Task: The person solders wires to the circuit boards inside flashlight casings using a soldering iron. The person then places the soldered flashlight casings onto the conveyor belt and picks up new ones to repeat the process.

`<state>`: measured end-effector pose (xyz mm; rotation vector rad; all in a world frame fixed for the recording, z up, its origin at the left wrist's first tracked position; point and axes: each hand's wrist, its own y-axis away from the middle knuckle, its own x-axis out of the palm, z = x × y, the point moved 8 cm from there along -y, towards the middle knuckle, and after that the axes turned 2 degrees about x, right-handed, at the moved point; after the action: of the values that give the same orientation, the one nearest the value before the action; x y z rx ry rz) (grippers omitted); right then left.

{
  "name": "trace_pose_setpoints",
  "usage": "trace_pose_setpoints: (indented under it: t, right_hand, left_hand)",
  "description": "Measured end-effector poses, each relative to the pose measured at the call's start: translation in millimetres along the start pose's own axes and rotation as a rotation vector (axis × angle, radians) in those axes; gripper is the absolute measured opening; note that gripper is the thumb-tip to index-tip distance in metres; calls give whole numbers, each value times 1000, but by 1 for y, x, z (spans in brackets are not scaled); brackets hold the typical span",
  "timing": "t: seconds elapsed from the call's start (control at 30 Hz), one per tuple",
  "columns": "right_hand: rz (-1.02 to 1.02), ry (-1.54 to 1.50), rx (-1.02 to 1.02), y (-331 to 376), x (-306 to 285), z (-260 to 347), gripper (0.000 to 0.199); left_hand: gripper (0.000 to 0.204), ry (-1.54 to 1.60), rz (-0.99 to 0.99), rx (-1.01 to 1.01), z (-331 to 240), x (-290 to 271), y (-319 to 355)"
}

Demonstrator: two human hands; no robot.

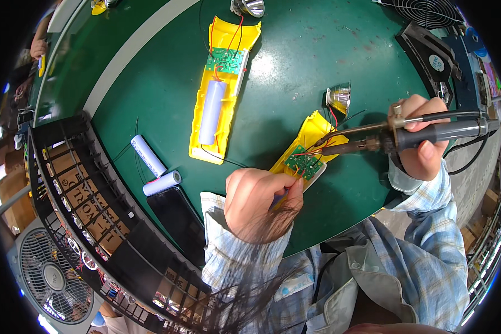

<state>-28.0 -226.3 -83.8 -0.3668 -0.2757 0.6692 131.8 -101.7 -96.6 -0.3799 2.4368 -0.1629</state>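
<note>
My right hand grips a soldering iron with a feed tube on top. Its tip reaches the green circuit board in a yellow flashlight housing half. Over the lower end of that housing, my left hand is closed in a pinch, fingertips at the board's lower edge beside thin wires. What it pinches is hidden. A silver reflector cup hangs on wires at the housing's far end. To the left lies a second yellow housing half with a circuit board and lilac battery cell.
Two loose battery cells and a black phone-like slab lie at left, beside a black rack of cardboard boxes. A fan stands lower left. Far right are a black stand and a round grille. Another person's hand shows far left.
</note>
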Motion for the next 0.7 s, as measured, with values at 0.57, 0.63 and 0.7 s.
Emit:
trace_pose_setpoints:
  t: [0.57,0.63,0.7]
  right_hand:
    - [-11,-13,54,2,2,-7,25]
    - [17,-15,96,3,3,-10,27]
    - [28,-27,116,4,3,-13,27]
  left_hand:
    - [18,-18,64,27,-2,6,-5]
    - [18,-14,51,32,-1,5,-5]
    - [18,-21,49,28,-2,5,-4]
